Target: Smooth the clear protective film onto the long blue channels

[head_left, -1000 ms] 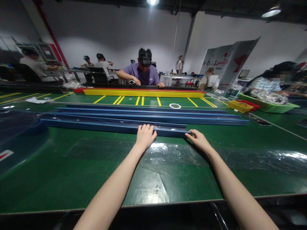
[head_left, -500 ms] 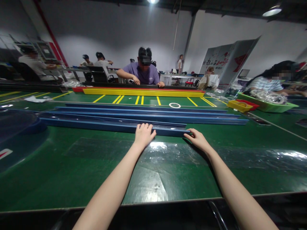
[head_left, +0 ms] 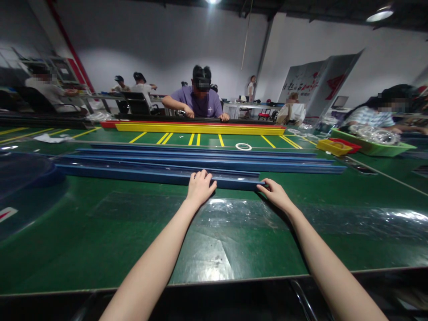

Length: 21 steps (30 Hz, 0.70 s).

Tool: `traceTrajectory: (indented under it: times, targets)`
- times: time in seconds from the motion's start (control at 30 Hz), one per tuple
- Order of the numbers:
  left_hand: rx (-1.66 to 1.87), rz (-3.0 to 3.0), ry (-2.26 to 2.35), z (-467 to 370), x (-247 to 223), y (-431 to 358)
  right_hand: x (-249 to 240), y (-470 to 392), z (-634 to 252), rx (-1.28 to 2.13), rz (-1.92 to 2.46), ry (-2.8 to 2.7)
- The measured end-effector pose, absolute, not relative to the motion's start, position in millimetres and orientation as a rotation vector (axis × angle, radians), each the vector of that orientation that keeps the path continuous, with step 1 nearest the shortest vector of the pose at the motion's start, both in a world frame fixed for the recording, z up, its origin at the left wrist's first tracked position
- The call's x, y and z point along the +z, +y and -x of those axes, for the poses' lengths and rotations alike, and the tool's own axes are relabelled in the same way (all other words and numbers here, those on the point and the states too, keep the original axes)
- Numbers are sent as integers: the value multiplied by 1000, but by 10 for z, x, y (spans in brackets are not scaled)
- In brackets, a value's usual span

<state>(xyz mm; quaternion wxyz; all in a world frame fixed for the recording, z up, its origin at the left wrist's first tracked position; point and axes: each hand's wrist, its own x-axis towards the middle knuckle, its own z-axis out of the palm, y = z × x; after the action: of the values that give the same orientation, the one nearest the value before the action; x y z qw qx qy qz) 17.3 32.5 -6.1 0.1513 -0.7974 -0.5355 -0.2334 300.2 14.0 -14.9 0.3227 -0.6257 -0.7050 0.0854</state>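
Observation:
The nearest long blue channel strip (head_left: 133, 174) lies lengthwise on the green tabletop (head_left: 110, 249). Over its near wall my left hand (head_left: 201, 185) is curled, fingers reaching into the channel and thumb on the near side. At the strip's right end my right hand (head_left: 274, 193) grips the tip between thumb and fingers. Behind it, more blue strips (head_left: 294, 166) lie side by side, partly overlapped by the near one. A clear plastic sheet (head_left: 234, 214) lies flat on the table just in front of my hands.
Across the table a person in purple (head_left: 205, 104) handles dark strips behind a yellow strip (head_left: 200, 129). A white ring (head_left: 243, 146) lies beyond the blue strips. Right are a green tray (head_left: 397, 150) and a yellow bin (head_left: 332, 147). Blue film (head_left: 26, 187) covers the left side.
Almost nothing differs; both hands keep their places on the near blue strip. The co-worker's hand across the table has shifted slightly.

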Motion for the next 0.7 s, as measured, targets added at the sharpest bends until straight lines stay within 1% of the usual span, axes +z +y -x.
traceTrajectory:
  times: [0.7]
  targets:
    - [-689, 2274, -1557, -179, -50, 335, -115, 119, -2983, 229, 1655, -1859]
